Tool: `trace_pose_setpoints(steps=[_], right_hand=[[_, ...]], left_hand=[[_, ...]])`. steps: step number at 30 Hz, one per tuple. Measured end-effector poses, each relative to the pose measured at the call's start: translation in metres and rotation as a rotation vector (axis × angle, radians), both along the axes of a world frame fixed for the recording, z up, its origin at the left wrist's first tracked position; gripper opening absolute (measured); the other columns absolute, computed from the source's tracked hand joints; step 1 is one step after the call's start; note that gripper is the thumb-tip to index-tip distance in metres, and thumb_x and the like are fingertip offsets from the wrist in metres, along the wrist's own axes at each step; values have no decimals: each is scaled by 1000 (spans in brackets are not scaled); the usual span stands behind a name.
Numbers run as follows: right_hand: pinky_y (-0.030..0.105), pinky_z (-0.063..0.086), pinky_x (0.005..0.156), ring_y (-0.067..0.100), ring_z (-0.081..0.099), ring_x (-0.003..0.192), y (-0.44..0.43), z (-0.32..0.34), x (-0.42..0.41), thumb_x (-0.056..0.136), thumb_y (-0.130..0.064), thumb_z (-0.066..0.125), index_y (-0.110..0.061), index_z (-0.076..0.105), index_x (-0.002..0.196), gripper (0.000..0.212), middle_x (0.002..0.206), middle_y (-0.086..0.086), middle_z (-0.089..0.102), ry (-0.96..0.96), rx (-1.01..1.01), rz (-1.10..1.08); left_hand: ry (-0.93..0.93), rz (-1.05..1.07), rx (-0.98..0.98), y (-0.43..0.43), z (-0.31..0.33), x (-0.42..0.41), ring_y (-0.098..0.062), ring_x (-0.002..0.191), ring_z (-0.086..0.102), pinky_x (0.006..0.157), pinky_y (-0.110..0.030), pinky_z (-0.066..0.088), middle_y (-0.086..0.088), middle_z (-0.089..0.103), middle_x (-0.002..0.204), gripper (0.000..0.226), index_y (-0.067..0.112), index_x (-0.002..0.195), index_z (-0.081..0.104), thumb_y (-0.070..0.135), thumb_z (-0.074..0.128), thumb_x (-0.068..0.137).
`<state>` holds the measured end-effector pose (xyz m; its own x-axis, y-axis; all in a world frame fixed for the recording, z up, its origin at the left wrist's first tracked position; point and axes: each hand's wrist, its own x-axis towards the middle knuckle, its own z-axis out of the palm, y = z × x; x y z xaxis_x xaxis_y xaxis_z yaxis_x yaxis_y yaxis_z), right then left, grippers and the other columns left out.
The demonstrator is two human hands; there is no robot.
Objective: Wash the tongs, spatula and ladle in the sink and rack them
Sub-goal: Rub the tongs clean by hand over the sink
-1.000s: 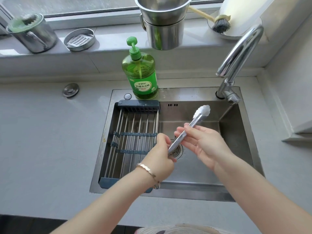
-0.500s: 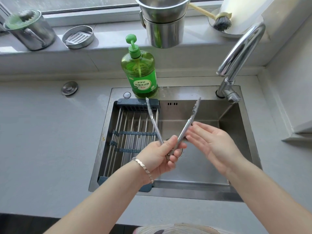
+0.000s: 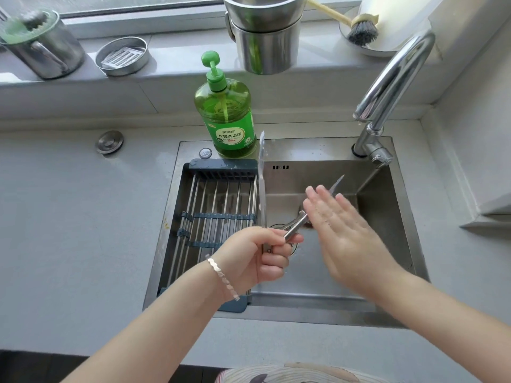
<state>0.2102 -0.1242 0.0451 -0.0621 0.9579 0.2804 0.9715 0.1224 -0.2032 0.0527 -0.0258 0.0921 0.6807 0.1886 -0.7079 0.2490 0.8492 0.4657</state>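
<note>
Forearms reach in from the lower edge over a pale grey, matte tabletop (image 3: 69, 230). The left hand (image 3: 257, 258), with a faceted silver bracelet (image 3: 221, 275) on its wrist, curls its fingers round the hinge end of the tongs (image 3: 261, 189), above the middle of the steel sink (image 3: 304, 313). The tongs are thin, shiny metal, spread wide into a V. One arm stands nearly straight up past the sink's back rim, and the other slants up to the right. The right hand (image 3: 343, 230) is released, its fingers straight and close together. It lies over the slanted arm and hides its middle, so only the pointed tip shows beyond the fingertips.

Left of the hands, a drying rack (image 3: 218, 217) of slim steel rods in a dark blue plastic frame fills the sink's left part. Behind it, on the sink's back ledge, stands a rounded, translucent green pump bottle (image 3: 226, 117) with a green label. A curved chrome faucet (image 3: 392, 78) rises at the back right. Farther back, the windowsill (image 3: 171, 76) carries stacked brushed-steel pots (image 3: 265, 37) and a dark-bristled brush (image 3: 362, 29) with a wooden handle.
</note>
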Motion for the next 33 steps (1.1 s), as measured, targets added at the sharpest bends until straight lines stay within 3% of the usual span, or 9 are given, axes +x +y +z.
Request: trace_pose_setpoints(steps=[3, 11, 14, 19, 23, 25, 28, 30, 33], right_hand=[[37, 16, 117, 24, 27, 137, -5, -2, -15, 78, 3, 32, 1, 31, 137, 58, 145, 17, 32, -40, -1, 183], [36, 19, 116, 24, 28, 137, -4, 5, -12, 86, 3, 21, 0, 31, 136, 51, 144, 14, 33, 5, 1, 281], [37, 22, 114, 25, 34, 134, 2, 6, 3, 84, 7, 22, -1, 34, 134, 52, 142, 16, 40, -10, 26, 178], [42, 33, 106, 28, 56, 119, 1, 10, 15, 77, 2, 50, 4, 60, 119, 43, 125, 17, 60, -101, 27, 219], [42, 38, 102, 22, 65, 105, 2, 12, 53, 85, -10, 48, -1, 70, 104, 31, 109, 10, 69, -44, 11, 115], [35, 42, 99, 9, 63, 98, -2, 19, 59, 89, -22, 48, -8, 72, 97, 29, 101, 0, 71, 208, -54, -65], [10, 50, 79, 2, 65, 85, 2, 33, 51, 89, -24, 58, -17, 67, 102, 17, 98, -7, 69, 971, -284, -459], [13, 55, 64, 6, 70, 71, 8, 35, 48, 86, -14, 61, -9, 64, 105, 20, 95, 4, 70, 1382, -532, -555], [13, 54, 52, 11, 70, 61, 16, 41, 40, 81, -2, 65, 1, 67, 96, 15, 73, 10, 72, 1523, -820, -546]], left_hand=[[-80, 53, -131, 2, 2, 0, -3, 35, 31, 33, -11, 23, 6, 33, 47, 15, 12, 70, 44, -1, 39, 75], [-97, 49, -206, 5, 0, -4, -4, 36, 23, 30, -10, 24, 6, 32, 45, 17, 13, 66, 48, 1, 37, 71], [-69, 29, -182, 7, 0, -6, -3, 35, 23, 29, -10, 23, 6, 30, 45, 18, 9, 79, 56, 1, 41, 72], [235, -131, 345, 0, 5, -2, -3, 33, 23, 33, -10, 19, 9, 28, 43, 29, 13, 81, 60, 33, 45, 95], [387, -168, 819, 1, -1, -5, -7, 37, 31, 40, -17, 30, 4, 37, 47, 29, 9, 75, 64, 29, 52, 91], [433, -254, 1046, 4, -8, -10, -7, 38, 29, 44, -21, 30, 2, 37, 51, 36, 0, 78, 64, 32, 53, 90], [430, -332, 1189, 7, -13, -16, -10, 44, 30, 49, -25, 31, 0, 39, 54, 44, -8, 82, 58, 36, 52, 90], [398, -390, 1220, 7, -11, -17, -9, 45, 31, 50, -25, 32, -1, 40, 56, 42, -6, 84, 59, 35, 52, 90], [341, -468, 1240, 8, -8, -16, -12, 48, 33, 51, -25, 33, -7, 44, 61, 40, -4, 86, 61, 35, 52, 90]])
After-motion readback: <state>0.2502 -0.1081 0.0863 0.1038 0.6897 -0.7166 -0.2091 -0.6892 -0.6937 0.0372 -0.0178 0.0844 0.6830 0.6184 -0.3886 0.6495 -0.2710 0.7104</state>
